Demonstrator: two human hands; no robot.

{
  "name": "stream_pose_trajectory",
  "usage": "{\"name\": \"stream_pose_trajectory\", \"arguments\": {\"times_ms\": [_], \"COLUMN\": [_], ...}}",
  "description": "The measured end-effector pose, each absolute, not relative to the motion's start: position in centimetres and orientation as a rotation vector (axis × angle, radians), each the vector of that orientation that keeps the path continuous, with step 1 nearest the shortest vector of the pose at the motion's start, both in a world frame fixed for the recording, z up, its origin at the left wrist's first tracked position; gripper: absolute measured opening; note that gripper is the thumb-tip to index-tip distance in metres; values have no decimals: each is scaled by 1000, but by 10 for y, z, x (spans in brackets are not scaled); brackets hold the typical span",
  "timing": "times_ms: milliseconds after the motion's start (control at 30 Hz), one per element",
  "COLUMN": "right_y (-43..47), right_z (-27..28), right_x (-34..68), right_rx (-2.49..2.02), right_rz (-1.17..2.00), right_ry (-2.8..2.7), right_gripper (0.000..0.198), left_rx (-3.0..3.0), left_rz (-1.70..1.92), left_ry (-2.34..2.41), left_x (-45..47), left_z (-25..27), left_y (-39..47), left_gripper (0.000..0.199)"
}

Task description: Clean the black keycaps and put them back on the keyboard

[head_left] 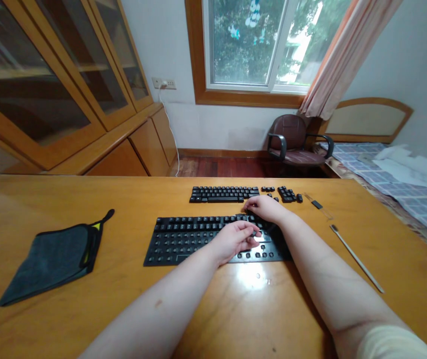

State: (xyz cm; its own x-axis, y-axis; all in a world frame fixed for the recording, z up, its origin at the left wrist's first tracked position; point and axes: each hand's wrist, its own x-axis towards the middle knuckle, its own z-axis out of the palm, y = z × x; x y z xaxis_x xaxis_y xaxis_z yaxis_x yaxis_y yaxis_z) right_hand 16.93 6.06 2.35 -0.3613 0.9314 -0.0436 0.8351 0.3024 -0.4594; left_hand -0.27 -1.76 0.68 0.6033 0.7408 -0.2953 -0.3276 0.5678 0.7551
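Note:
A black keyboard [161, 249] lies on the desk in front of me. Keycaps cover its upper rows, while bare switches show across the lower ones. Over its right half, my left hand [234, 242] is pinched on a small dark keycap [253, 233]. My right hand [266, 207] is at the keyboard's back edge, fingers curled down close to the loose keycaps; what its fingertips hold, if anything, is hidden. Behind the keyboard, loose black keycaps [224, 193] are laid out in rows. A separate number-pad group of keycaps [287, 194] sits farther right.
On the left of the wooden desk [123, 319] lies a folded dark grey cloth [54, 259]. A wire keycap puller [317, 204] and a thin brush [357, 259] are at the right. Beyond the desk stand a chair [290, 132] and a glass-door cabinet [118, 132].

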Motion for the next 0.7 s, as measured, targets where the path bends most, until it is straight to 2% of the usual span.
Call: {"name": "stream_pose_trajectory", "arguments": {"times_ms": [200, 400, 700], "right_y": [60, 64, 65], "right_z": [21, 13, 21], "right_x": [167, 168, 169], "right_rx": [-1631, -1677, -1654], "right_rz": [568, 433, 345], "right_ry": [-2333, -2297, -2453], "right_gripper": [9, 23, 16], "left_rx": [714, 718, 724], "left_rz": [676, 677, 673], "left_ry": [663, 665, 663], "left_x": [-3, -3, -2], "left_z": [7, 8, 8], "left_y": [-17, -18, -18], "left_gripper": [18, 16, 17]}}
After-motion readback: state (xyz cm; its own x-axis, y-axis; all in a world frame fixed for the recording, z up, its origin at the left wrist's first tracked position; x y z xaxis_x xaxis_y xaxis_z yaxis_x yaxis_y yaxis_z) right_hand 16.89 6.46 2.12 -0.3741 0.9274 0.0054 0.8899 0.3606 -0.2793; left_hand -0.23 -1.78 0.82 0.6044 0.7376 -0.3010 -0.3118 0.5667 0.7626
